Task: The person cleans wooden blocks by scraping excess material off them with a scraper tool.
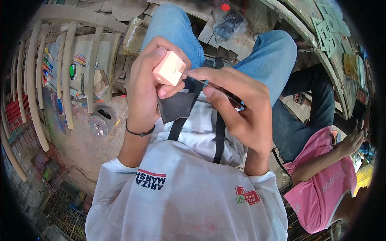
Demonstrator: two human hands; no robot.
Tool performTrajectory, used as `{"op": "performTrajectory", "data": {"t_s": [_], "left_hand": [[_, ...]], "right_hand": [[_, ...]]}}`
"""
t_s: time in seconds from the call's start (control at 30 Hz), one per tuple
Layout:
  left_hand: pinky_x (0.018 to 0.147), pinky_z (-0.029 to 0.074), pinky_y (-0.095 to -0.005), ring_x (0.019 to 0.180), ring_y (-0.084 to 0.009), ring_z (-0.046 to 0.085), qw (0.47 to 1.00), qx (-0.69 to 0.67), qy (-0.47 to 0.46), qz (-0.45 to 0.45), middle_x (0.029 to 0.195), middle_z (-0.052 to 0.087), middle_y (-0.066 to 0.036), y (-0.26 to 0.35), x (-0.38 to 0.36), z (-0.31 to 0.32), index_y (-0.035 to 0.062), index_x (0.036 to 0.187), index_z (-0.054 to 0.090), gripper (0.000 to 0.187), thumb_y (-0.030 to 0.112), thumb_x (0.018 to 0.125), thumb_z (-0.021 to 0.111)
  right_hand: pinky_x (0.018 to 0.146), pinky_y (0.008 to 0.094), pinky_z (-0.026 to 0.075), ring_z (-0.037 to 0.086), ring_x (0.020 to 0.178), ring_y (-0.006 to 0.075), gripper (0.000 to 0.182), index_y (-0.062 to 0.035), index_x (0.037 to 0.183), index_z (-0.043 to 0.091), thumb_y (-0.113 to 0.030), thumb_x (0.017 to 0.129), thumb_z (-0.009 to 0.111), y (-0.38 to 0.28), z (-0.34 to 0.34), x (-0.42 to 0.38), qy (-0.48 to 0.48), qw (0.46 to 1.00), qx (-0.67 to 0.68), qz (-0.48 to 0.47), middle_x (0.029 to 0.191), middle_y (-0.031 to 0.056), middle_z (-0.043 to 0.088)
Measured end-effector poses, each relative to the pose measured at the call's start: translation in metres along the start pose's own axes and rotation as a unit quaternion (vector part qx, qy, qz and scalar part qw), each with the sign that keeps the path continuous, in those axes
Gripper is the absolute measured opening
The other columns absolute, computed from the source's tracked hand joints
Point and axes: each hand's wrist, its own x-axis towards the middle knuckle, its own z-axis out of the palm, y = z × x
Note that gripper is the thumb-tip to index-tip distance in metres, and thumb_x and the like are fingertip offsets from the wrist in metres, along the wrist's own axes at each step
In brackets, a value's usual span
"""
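My left hand (146,82) is closed around a small pale wooden block (171,69), held up above my lap. A small round mark shows on the face turned toward the camera. My right hand (245,102) pinches a thin, dark, narrow tool (219,89), whose exact kind I cannot make out. Its tip end points at the block's right side, and whether it touches cannot be told. Below the left hand, a dark grey sheet like sandpaper (176,106) hangs over my lap; the fingers hide its upper edge.
A curved wooden railing (68,76) stands at left, with pens (80,60) on a board behind it. A round metal can (100,120) is on the floor. At right sits another person in a pink shirt (321,176). Cut-out stencils (327,30) lie on the upper-right table.
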Motion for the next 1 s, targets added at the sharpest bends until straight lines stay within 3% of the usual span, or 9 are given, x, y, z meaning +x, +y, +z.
{"op": "performTrajectory", "data": {"t_s": [0.13,0.37,0.53,0.77,0.83,1.0], "left_hand": [[0.038,0.022,-0.0188,0.042,-0.0038,0.028,0.997,0.051,0.046,-0.032,0.07,0.055,-0.011,0.003,-0.002,0.008,-0.0003,0.084,0.051,0.027,0.022,0.091,0.037],[0.039,0.023,-0.0177,0.047,-0.0036,0.036,0.992,0.121,0.033,-0.017,0.071,0.055,-0.007,0.005,-0.004,0.006,-0.0004,0.086,0.054,0.028,0.022,0.09,0.038],[0.047,0.031,-0.0182,0.059,-0.0043,0.045,0.974,0.22,0.046,0.012,0.071,0.054,-0.004,0.001,-0.001,0.01,0.0,0.08,0.055,0.026,0.019,0.088,0.038],[0.055,0.035,-0.0196,0.063,-0.0053,0.045,0.966,0.255,0.047,-0.02,0.07,0.052,-0.002,0.005,-0.003,0.012,0.0003,0.078,0.054,0.025,0.017,0.089,0.039],[0.056,0.034,-0.0202,0.063,-0.0056,0.044,0.954,0.294,0.034,0.047,0.069,0.051,-0.001,-0.002,-0.001,0.01,0.0002,0.078,0.053,0.024,0.015,0.089,0.038],[0.056,0.034,-0.0204,0.063,-0.0057,0.044,0.952,0.302,0.032,0.047,0.069,0.051,-0.001,-0.003,-0.003,0.009,0.0001,0.077,0.052,0.024,0.014,0.089,0.037]], "right_hand": [[0.052,0.0247,0.035,0.048,0.058,0.0139,0.027,0.0002,0.103,0.065,0.005,0.077,0.058,-0.001,-0.006,0.0,-0.015,1.0,-0.018,0.012,0.072,0.0082,0.059],[0.052,0.0245,0.034,0.047,0.058,0.0137,0.026,0.0002,0.103,0.065,0.005,0.078,0.057,0.001,-0.004,0.0,-0.016,1.0,-0.024,-0.005,0.07,0.0076,0.057],[0.049,0.0252,0.032,0.045,0.055,0.0132,0.028,0.0001,0.103,0.065,0.005,0.077,0.057,0.006,-0.004,0.0,0.0,0.999,-0.025,-0.035,0.067,0.0077,0.056],[0.047,0.0261,0.031,0.044,0.052,0.0139,0.029,0.0004,0.103,0.065,0.007,0.076,0.056,0.001,-0.011,0.004,-0.043,0.997,-0.06,-0.026,0.067,0.0089,0.056],[0.048,0.0267,0.035,0.047,0.054,0.0156,0.03,0.0015,0.104,0.064,0.009,0.076,0.055,0.004,-0.012,0.004,-0.056,0.997,-0.053,-0.028,0.072,0.0111,0.061],[0.054,0.027,0.042,0.057,0.061,0.0195,0.029,0.0032,0.104,0.063,0.009,0.077,0.055,0.018,-0.008,0.003,-0.045,0.997,-0.016,-0.062,0.082,0.0142,0.065]]}}
